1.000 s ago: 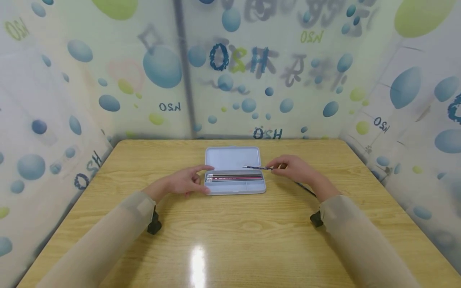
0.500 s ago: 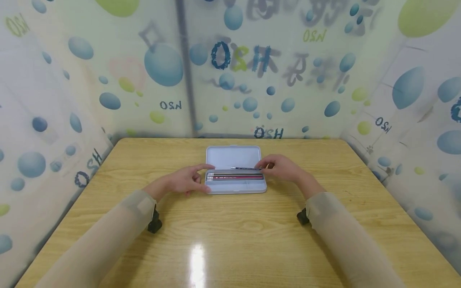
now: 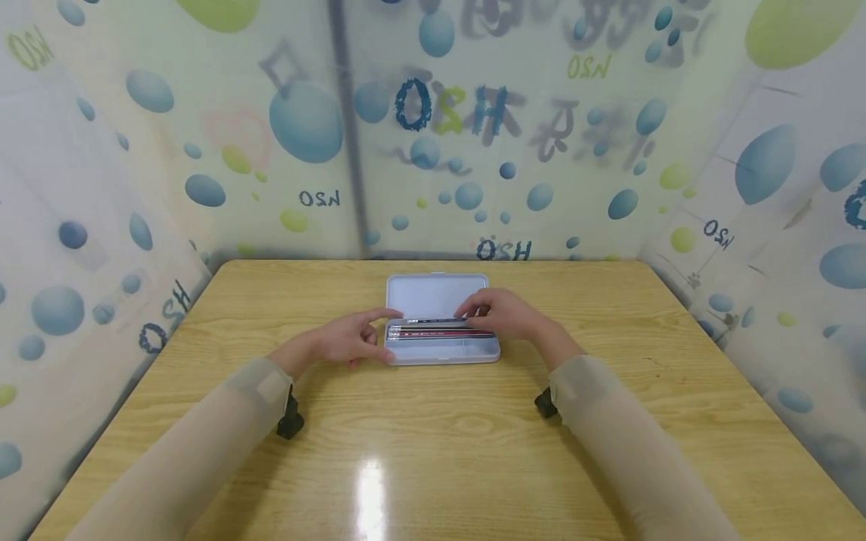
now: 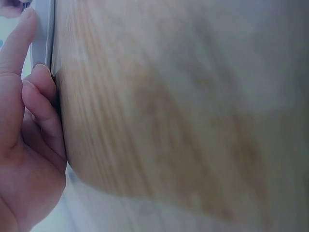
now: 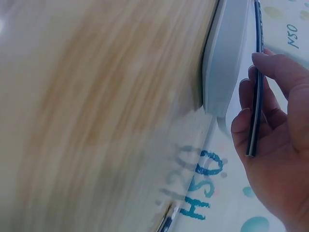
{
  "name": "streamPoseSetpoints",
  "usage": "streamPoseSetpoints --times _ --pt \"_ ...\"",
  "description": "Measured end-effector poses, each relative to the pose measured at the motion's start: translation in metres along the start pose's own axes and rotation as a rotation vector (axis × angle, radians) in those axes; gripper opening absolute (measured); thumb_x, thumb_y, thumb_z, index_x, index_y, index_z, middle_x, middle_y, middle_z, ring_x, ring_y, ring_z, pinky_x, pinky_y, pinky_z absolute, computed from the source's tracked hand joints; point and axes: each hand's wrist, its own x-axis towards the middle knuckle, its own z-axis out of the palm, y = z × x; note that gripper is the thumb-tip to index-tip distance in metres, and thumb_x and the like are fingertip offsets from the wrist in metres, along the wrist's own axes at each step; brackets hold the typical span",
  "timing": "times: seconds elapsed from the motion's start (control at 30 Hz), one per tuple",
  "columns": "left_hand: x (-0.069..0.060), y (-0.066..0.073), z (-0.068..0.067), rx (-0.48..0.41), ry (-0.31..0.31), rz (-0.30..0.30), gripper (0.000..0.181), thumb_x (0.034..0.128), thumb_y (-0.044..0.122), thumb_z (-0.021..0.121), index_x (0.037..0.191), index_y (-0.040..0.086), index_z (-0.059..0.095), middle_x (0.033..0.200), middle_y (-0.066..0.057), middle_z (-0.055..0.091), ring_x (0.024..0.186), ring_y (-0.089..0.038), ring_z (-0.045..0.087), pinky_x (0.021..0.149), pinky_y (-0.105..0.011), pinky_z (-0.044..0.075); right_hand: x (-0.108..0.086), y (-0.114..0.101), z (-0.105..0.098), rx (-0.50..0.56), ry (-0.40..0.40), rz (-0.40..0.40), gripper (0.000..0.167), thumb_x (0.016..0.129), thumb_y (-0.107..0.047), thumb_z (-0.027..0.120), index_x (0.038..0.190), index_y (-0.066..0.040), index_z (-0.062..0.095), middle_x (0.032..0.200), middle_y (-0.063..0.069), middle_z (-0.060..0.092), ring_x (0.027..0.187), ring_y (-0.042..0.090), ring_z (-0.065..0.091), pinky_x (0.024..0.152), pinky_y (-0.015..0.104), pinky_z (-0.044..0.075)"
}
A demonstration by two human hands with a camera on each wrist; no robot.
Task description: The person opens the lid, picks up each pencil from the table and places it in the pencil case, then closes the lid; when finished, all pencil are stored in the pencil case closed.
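A pale pencil case [image 3: 443,359] lies on the table with its lid [image 3: 436,294] folded back. Several pencils [image 3: 433,332], dark and red, lie side by side in its rear compartment. My right hand [image 3: 510,312] pinches a dark pencil [image 3: 433,321] over the case's back edge; in the right wrist view this dark pencil [image 5: 257,106] runs between thumb and fingers. My left hand [image 3: 348,338] holds the case's left end, thumb at the front corner and index finger at the back. In the left wrist view, the left hand [image 4: 29,145] has other fingers curled beside the case.
The wooden table [image 3: 406,451] ends at a patterned wall sheet [image 3: 433,195] behind, with more sheeting at both sides. The case's front compartment has a small divider at right. A thin dark stick [image 5: 166,220] shows at the right wrist view's lower edge.
My right hand has moved left with the dark pencil, from beside the case to over its right part. The pencil is lower, along the rear compartment. The left hand has stayed put.
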Motion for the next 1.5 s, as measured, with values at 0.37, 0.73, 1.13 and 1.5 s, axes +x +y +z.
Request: streamPoseSetpoints --times 0.37,0.73,1.13,1.5 --pt "0.001 -0.001 0.000 0.004 -0.001 -0.001 0.086 0.0970 0.039 0.087 0.169 0.030 0.040 0.077 0.002 0.053 0.056 -0.015 0.047 0.054 -0.026 0.045 0.013 -0.009 0.013 -0.006 -0.025 -0.024 0.021 0.108 -0.014 0.069 0.122 -0.021 0.083 0.120 0.004 0.074 0.105 0.020 0.066 0.092 0.036 0.057" --pt "0.002 0.000 -0.001 0.011 0.000 0.000 0.086 0.0965 0.040 0.087 0.168 0.030 0.040 0.076 0.002 0.054 0.055 -0.016 0.048 0.054 -0.026 0.045 0.018 -0.011 0.015 -0.083 -0.008 -0.005 0.020 0.108 -0.017 0.070 0.122 -0.024 0.083 0.120 0.002 0.071 0.102 0.020 0.060 0.091 0.036 0.053" --pt "0.001 -0.002 -0.001 0.009 0.003 0.002 0.086 0.0963 0.040 0.087 0.168 0.030 0.041 0.077 0.002 0.053 0.055 -0.016 0.047 0.054 -0.026 0.044 0.015 -0.007 0.013 -0.098 -0.001 0.013 0.019 0.107 -0.018 0.073 0.121 -0.024 0.084 0.119 0.001 0.073 0.105 0.020 0.062 0.095 0.039 0.055" --pt "0.001 0.000 0.001 -0.001 0.012 -0.005 0.087 0.0958 0.039 0.088 0.168 0.031 0.040 0.076 0.002 0.052 0.056 -0.015 0.044 0.054 -0.026 0.043 -0.014 0.013 -0.012 -0.054 0.047 0.046 0.021 0.107 -0.018 0.072 0.124 -0.020 0.082 0.123 0.001 0.076 0.107 0.021 0.065 0.093 0.041 0.055"
